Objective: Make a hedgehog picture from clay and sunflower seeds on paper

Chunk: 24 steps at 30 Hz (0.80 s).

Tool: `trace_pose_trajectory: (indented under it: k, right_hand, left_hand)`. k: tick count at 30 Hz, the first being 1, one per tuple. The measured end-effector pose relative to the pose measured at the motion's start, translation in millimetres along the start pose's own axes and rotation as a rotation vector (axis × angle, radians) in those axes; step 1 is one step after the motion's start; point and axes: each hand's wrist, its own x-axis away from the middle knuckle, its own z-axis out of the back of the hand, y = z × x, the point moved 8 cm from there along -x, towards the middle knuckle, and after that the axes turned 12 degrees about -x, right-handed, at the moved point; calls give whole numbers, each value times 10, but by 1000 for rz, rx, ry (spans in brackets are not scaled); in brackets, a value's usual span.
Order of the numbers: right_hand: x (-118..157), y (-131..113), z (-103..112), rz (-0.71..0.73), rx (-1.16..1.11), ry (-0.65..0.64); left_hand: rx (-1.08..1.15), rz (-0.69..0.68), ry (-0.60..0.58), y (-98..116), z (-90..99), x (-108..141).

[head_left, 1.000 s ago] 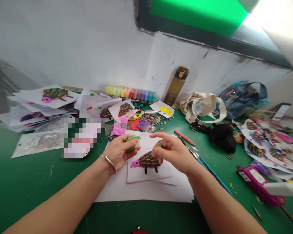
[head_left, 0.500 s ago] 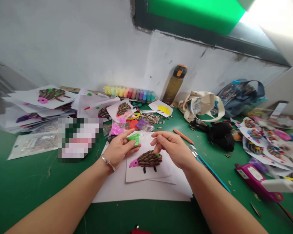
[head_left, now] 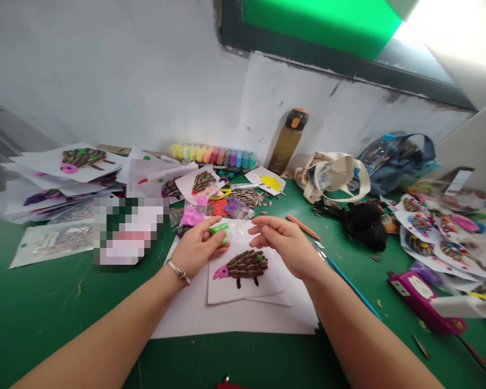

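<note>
Green counter (head_left: 44,319), pale wall (head_left: 146,75) beyond, and mid-counter a seed-covered hedgehog (head_left: 247,266) lying on a small white sheet (head_left: 222,292) over larger paper (head_left: 186,321). From where I stand, the left hand (head_left: 196,243) has its fingers clamped on a green packet (head_left: 219,233); those of the right hand (head_left: 287,243) curl loosely, and whether the tips meet I cannot tell. Poorly stuck seeds (head_left: 243,259) could come loose under a careless brush, or the overlapping sheet could slip if nudged

Two hands (head_left: 200,246) (head_left: 289,247) in view, one bracelet (head_left: 179,272), one green packet (head_left: 219,233)!
Below them, one hedgehog (head_left: 247,265): two black legs (head_left: 238,283) (head_left: 256,281), one green dot (head_left: 259,257). Behind, one brown bottle (head_left: 287,145).
</note>
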Motion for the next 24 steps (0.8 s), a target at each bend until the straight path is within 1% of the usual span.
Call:
trace_pose_trajectory:
  k: [3, 5, 9, 11, 13, 16, 18, 20, 22, 24]
  right_hand:
    - [-6, 46, -3, -24, -9, 0]
    - [3, 51, -13, -37, 10, -9]
    - [35, 21, -46, -62, 133, -47]
    - [39, -31, -29, -27, 190, -29]
    - [34, -97, 6, 41, 211, 9]
    - [17, -136, 57, 108, 223, 60]
    - [1, -99, 70, 96, 215, 68]
    - [-14, -45, 49, 64, 149, 38]
    - [-19, -15, 26, 45, 89, 10]
    - [-16, -18, 24, 43, 99, 10]
  left_hand:
    - [-38, -32, 19, 14, 30, -2]
    - [-109, -59, 28, 32, 46, -1]
    - [-267, -123, 18, 78, 43, 11]
    - [-352, -152, 20, 94, 46, 14]
    - [-438, -176, 27, 98, 56, 11]
    - [-510, -198, 26, 90, 67, 0]
    - [-540, -217, 25, 96, 68, 1]
    - [-589, -239, 35, 118, 67, 11]
    - [-647, -254, 63, 147, 77, 26]
    - [-687, -257, 92, 168, 93, 38]
